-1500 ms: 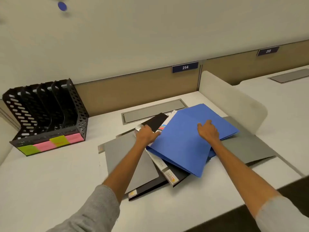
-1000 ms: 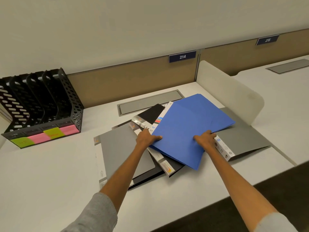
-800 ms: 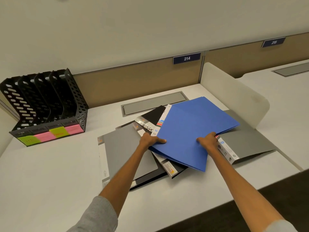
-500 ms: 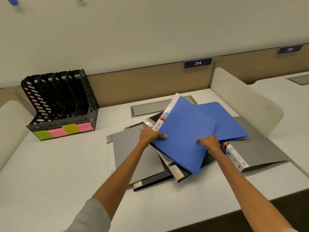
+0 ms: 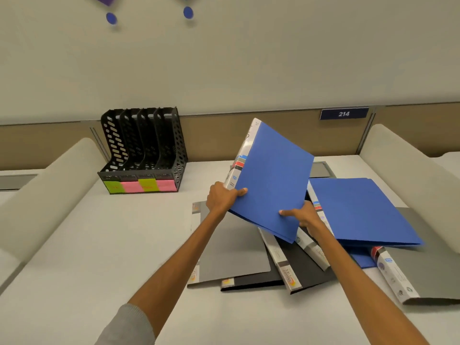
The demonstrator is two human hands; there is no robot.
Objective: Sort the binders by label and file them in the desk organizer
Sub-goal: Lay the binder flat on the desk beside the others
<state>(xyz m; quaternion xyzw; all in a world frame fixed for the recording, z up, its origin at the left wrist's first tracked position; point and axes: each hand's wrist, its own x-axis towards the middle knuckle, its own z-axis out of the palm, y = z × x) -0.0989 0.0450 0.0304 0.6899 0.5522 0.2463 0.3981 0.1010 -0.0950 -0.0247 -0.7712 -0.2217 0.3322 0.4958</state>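
Observation:
A blue binder (image 5: pixel 271 180) is lifted and tilted above the pile. My left hand (image 5: pixel 222 199) grips its lower left corner by the white spine. My right hand (image 5: pixel 301 215) pinches its lower edge. A second blue binder (image 5: pixel 358 210) lies flat on the pile to the right. Grey binders (image 5: pixel 231 247) and black binders (image 5: pixel 306 267) lie spread beneath. The black perforated desk organizer (image 5: pixel 144 150) stands at the back left, its slots empty, with green and pink labels (image 5: pixel 139 186) along its front.
Cream dividers (image 5: pixel 47 195) bound the white desk (image 5: pixel 87 257) on the left and right. A tan back panel carries a blue plate reading 214 (image 5: pixel 343 113). A grey cable hatch (image 5: pixel 319 169) lies behind the pile.
Both hands have raised the top blue binder off the pile and tilted it up, uncovering the second blue binder. My view has swung left, so the organizer sits nearer the middle.

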